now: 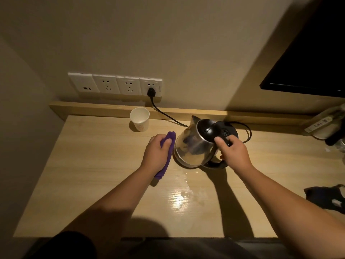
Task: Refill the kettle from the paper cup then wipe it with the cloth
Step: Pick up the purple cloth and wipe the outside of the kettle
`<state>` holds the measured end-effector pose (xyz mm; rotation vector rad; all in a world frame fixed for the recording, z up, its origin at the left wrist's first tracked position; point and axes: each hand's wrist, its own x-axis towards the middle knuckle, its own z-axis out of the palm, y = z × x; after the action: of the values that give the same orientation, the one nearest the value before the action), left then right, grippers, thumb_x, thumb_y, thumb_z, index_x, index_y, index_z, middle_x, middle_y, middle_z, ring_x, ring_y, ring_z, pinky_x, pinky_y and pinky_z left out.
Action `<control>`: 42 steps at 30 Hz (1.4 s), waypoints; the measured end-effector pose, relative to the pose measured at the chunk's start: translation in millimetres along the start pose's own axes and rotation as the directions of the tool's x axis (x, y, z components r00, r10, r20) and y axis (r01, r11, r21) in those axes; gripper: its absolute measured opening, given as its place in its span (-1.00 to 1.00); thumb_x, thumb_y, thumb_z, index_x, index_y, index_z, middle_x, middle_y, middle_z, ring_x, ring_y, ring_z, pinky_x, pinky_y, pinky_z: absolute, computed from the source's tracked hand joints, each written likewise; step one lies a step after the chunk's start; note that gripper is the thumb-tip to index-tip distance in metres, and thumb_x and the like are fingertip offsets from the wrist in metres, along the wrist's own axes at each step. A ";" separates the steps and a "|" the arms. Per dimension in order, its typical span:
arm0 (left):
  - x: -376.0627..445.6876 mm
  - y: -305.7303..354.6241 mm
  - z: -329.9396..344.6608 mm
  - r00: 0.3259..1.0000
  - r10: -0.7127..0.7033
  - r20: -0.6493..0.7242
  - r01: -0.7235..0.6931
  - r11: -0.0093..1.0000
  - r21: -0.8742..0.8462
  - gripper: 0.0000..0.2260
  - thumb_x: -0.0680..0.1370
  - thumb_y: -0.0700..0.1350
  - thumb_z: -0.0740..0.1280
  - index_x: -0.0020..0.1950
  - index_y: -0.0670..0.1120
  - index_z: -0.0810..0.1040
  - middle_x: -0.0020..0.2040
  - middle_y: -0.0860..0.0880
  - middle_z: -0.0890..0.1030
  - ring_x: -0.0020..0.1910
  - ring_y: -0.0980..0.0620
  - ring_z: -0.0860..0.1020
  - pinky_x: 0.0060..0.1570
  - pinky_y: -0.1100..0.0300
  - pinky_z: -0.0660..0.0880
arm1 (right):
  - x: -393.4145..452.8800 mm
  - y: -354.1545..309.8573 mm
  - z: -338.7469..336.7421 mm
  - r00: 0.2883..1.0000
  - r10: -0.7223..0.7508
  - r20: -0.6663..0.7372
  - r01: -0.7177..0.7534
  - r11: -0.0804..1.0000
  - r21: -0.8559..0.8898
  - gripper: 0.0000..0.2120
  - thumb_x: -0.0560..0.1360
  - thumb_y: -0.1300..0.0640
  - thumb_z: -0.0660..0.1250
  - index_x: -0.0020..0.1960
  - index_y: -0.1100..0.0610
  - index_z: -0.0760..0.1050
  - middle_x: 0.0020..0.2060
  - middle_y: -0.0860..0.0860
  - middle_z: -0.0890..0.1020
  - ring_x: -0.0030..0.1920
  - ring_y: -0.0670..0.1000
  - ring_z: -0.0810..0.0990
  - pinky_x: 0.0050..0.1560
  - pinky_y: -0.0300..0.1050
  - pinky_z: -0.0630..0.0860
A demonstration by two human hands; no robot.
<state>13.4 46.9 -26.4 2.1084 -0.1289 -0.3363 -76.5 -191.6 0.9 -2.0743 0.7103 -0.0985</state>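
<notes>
L hand cloth touching kettle side.

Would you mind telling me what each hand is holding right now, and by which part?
The left hand grips the purple cloth around its upper middle. The right hand holds the kettle by its black handle, tilted.

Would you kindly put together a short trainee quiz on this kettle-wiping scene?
1. True or false: the kettle stands upright on its base.
2. Which hand holds the purple cloth? A) left B) right
3. Fill in: the paper cup stands near the ___.

Key: 1 false, it is tilted and held by the right hand; 2 A, the left hand; 3 wall sockets.
</notes>
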 end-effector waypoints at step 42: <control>-3.2 83.8 96.2 0.786 0.617 0.026 -0.550 0.681 0.483 -0.78 0.56 -0.04 0.32 0.18 -0.07 0.55 0.15 -0.13 0.53 0.11 -0.10 0.51 -0.07 0.08 0.52 | -2.0 18.2 8.3 0.953 0.259 -0.157 -0.193 0.918 0.346 -0.51 0.56 -0.28 0.19 -0.02 0.16 0.54 -0.23 0.17 0.60 -0.27 0.10 0.60 -0.22 0.01 0.62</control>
<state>-14.0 -75.6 -3.1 2.4088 -0.8683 0.2691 -83.6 -192.0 -17.9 -1.6654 0.9835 -0.2786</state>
